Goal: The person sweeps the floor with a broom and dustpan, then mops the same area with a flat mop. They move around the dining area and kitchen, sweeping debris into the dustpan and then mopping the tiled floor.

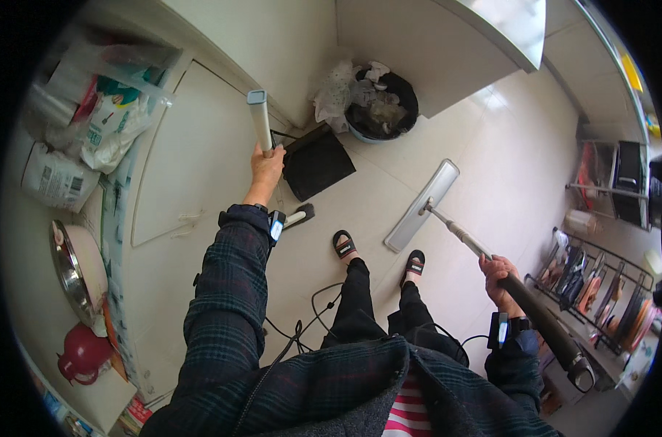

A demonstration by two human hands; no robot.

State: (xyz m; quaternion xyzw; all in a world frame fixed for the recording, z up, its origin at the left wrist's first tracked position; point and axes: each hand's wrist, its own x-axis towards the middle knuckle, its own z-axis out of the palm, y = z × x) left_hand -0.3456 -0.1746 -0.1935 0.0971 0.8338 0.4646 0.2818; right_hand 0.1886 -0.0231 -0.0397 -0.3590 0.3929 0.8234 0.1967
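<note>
My left hand is closed around a pale, upright handle with a grey-blue end cap. Just beyond that hand, a black dustpan rests on the floor. A brush head with dark bristles shows below it, partly hidden by my sleeve. My hand hides how the handle joins these two. On the other side, my right hand grips the pole of a flat mop. Its long grey-white mop head lies flat on the tiles, ahead of my slippered feet.
A dark bin full of rubbish stands by the cabinet corner, a plastic bag beside it. White cabinet doors line the left, below a counter with packages and a pot. A utensil rack stands right. Black cables hang near my legs.
</note>
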